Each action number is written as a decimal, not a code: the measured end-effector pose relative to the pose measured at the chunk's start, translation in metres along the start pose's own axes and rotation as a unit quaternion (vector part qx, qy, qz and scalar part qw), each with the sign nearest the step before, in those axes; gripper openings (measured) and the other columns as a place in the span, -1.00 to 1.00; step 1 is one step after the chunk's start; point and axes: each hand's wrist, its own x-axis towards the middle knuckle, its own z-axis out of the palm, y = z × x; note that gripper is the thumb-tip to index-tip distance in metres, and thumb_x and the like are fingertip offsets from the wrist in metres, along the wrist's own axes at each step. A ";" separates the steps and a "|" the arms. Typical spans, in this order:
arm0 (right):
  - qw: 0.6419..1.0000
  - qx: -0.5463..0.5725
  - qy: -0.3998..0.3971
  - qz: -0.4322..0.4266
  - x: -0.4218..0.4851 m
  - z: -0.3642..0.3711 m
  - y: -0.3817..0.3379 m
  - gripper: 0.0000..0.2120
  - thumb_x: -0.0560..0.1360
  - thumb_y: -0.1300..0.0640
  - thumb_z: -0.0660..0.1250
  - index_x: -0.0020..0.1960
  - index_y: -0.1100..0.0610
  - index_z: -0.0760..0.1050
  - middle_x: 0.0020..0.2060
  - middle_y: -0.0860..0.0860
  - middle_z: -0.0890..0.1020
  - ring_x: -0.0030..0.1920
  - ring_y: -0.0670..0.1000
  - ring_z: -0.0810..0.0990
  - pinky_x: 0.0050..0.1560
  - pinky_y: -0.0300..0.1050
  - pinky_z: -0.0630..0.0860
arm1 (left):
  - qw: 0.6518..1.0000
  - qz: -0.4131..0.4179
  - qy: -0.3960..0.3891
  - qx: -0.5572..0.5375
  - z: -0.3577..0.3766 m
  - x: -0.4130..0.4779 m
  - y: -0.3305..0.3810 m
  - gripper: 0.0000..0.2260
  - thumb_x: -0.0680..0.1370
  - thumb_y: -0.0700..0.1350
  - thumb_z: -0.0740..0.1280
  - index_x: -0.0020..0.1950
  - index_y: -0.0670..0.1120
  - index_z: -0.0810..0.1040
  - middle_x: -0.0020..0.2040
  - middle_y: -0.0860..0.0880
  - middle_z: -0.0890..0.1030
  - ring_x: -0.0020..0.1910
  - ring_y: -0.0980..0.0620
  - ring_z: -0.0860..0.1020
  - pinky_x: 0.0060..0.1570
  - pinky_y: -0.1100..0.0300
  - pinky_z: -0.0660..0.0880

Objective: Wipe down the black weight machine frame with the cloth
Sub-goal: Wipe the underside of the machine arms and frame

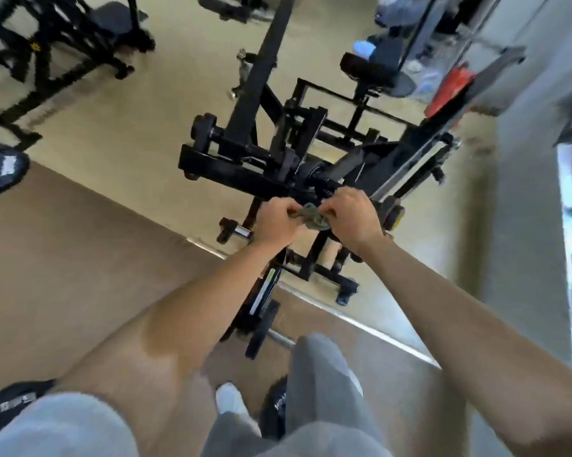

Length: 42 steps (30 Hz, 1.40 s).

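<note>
Pinched in both left hand [276, 222] and right hand [350, 219]: cloth [314, 217], likely soft, limp. Bunch in palm before wiping frame [231, 169].

You pinched the crumpled olive cloth [314, 218] between your left hand [275, 224] and right hand [354, 221], fingers curled round it, just before the near bar of the black weight machine frame [231, 174].

forearms [185, 311] bare past the elbow; light grey garment [63, 423], grey trouser leg [320, 374], one white shoe [228, 399].
</note>
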 end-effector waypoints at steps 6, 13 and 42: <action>0.997 -0.009 0.053 0.055 -0.007 0.006 -0.016 -0.79 0.38 0.39 0.38 -0.26 0.12 0.69 -0.39 0.09 0.53 -0.31 0.15 0.47 -0.21 -0.02 0.44 | 0.989 0.099 -0.089 0.058 -0.026 0.011 0.002 -0.92 0.48 -0.05 0.51 -0.06 -0.02 0.73 -0.15 0.04 0.72 -0.17 0.05 0.64 -0.12 0.10 0.59; 0.981 0.011 0.148 0.123 0.002 0.034 -0.047 -0.81 0.47 0.31 0.42 -0.15 0.05 0.72 -0.33 0.01 0.56 -0.22 0.12 0.50 0.03 0.02 0.39 | 0.953 0.221 -0.101 0.180 -0.064 0.047 -0.032 -0.88 0.57 -0.14 0.43 0.08 -0.12 0.69 -0.02 -0.09 0.65 0.03 -0.11 0.59 -0.04 -0.01 0.52; 0.746 0.434 0.323 0.388 0.139 0.086 -0.303 -0.57 0.53 0.11 0.47 0.37 0.13 0.52 0.19 -0.02 0.51 0.13 -0.09 0.56 0.10 -0.19 0.60 | 0.948 0.307 -0.024 0.085 -0.227 0.131 -0.203 -0.85 0.52 -0.15 0.49 0.08 -0.11 0.73 -0.19 -0.03 0.55 -0.18 -0.08 0.49 -0.26 0.12 0.35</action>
